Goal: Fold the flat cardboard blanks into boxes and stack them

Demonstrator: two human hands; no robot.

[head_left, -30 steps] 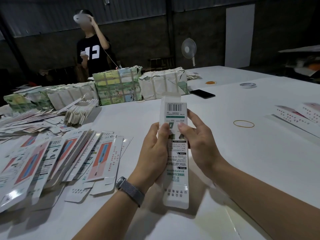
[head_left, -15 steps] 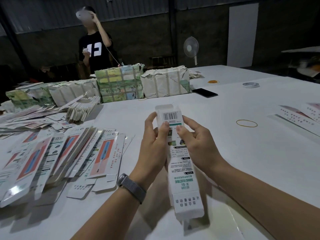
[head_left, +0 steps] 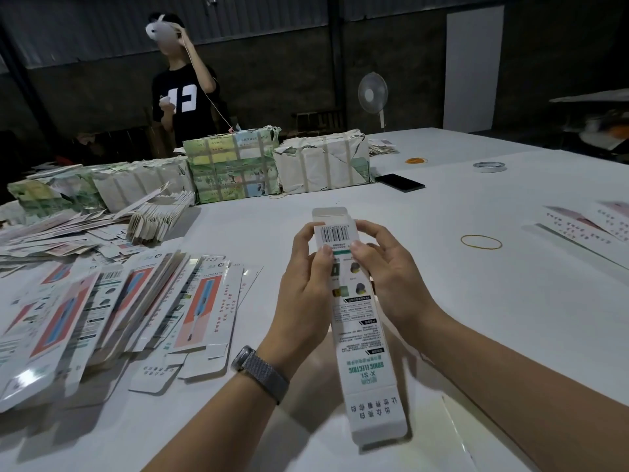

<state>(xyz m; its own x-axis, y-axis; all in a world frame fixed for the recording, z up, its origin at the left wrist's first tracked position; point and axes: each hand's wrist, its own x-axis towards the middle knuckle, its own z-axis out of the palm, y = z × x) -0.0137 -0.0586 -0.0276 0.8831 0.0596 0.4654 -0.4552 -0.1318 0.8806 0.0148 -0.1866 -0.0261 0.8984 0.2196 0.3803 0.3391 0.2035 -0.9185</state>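
Dim warehouse room, dark walls, big white counter [head_left: 476,301] filling the view. Both hands up over the counter, clamped on one long narrow box [head_left: 360,321]: left hand [head_left: 303,287] grips its left side, thumb pressed on the printed face just under the barcode; right hand [head_left: 391,277] grips the right side, thumb on the face too, fingers wrapped behind. Box held lengthwise away from the person, far end tilted up, end flap at the far end sticking up open, near end over the counter edge. Print on the box reads upside down from this view. Grey mesh watch [head_left: 260,371] on the left wrist.

Left of the hands, a spread pile of flat blanks [head_left: 112,311] lies fanned on the counter, orange-and-blue print showing. Farther left and back, more loose blanks and a small bound stack [head_left: 156,219]. Behind them a row of wrapped, strapped bundles [head_left: 235,168] along the counter.

Right of the hands, well apart, a rubber band [head_left: 481,242] lies flat. Farther back: black phone [head_left: 400,182], roll of tape [head_left: 489,167], another orange rubber band [head_left: 416,160]. More flat blanks at the right edge [head_left: 592,223].

Person in a black t-shirt [head_left: 183,97] stands behind the bundles, one arm raised to the head. White standing fan [head_left: 373,93] by the back wall.
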